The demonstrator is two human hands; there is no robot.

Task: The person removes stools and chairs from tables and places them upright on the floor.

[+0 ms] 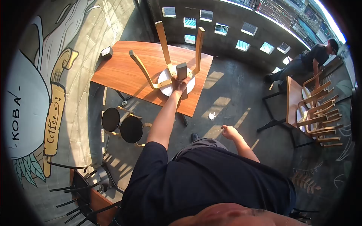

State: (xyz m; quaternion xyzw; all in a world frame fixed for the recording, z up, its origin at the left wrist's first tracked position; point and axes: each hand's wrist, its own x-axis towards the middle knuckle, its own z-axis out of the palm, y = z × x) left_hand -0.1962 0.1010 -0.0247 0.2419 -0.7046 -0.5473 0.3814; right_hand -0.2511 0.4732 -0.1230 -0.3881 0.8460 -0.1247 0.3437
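Observation:
An upside-down stool rests with its white round seat on a wooden table, its bent wooden legs pointing up. My left hand is stretched out over the seat and grips the nearest leg low down, close to the seat. The palm side of that grip is hidden. My right hand hangs in the air over the dark floor, away from the table. Its fingers are loosely curled, with nothing visible in them.
Two black-topped stools stand left of my arm. Several upturned stools crowd another table at right, beside a person. A crumpled white scrap lies on the floor. Black chair legs jut out at lower left.

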